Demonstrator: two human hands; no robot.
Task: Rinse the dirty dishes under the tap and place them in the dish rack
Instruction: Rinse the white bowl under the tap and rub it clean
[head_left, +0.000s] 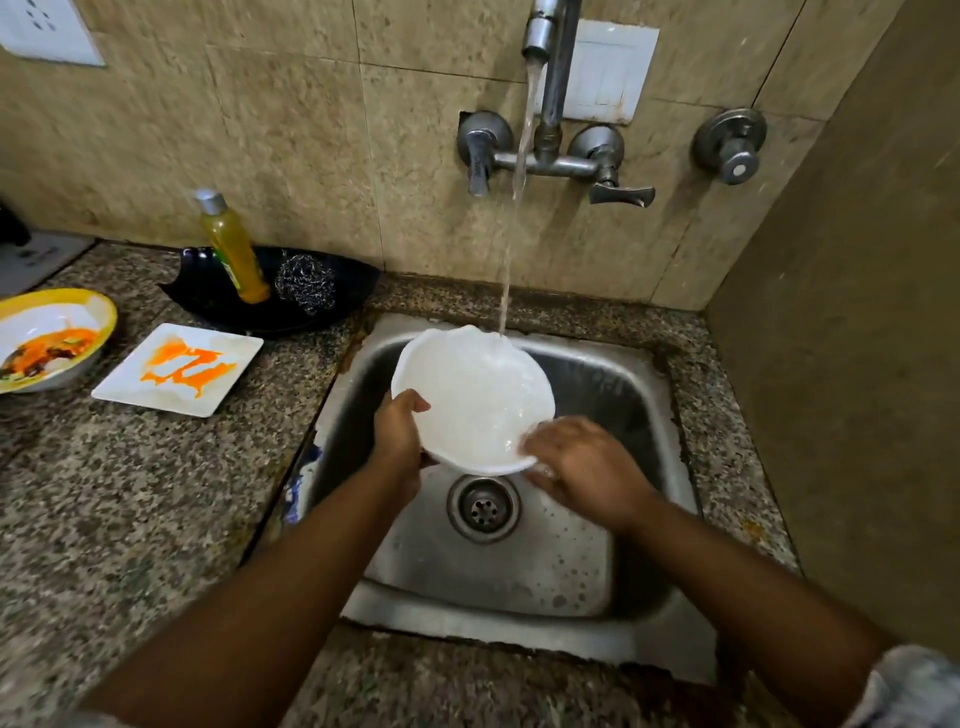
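Note:
A white bowl (470, 395) is held over the steel sink (639, 384), and water from the tap (540, 36) falls onto its far rim. My left hand (397, 434) grips the bowl's left rim, thumb on top. My right hand (582, 462) lies on the bowl's near right rim, fingers blurred against the inside. On the counter to the left lie a white square plate (179, 369) smeared with orange sauce and a yellow-rimmed bowl (49, 338) with orange and dark food remains. No dish rack is in view.
A black dish (343, 291) behind the plate holds a yellow soap bottle (234, 249) and a steel scrubber (305, 283). Tap handles (618, 192) and a separate valve (730, 145) stick out from the tiled wall. A wall closes the right side. The drain (483, 506) is below the bowl.

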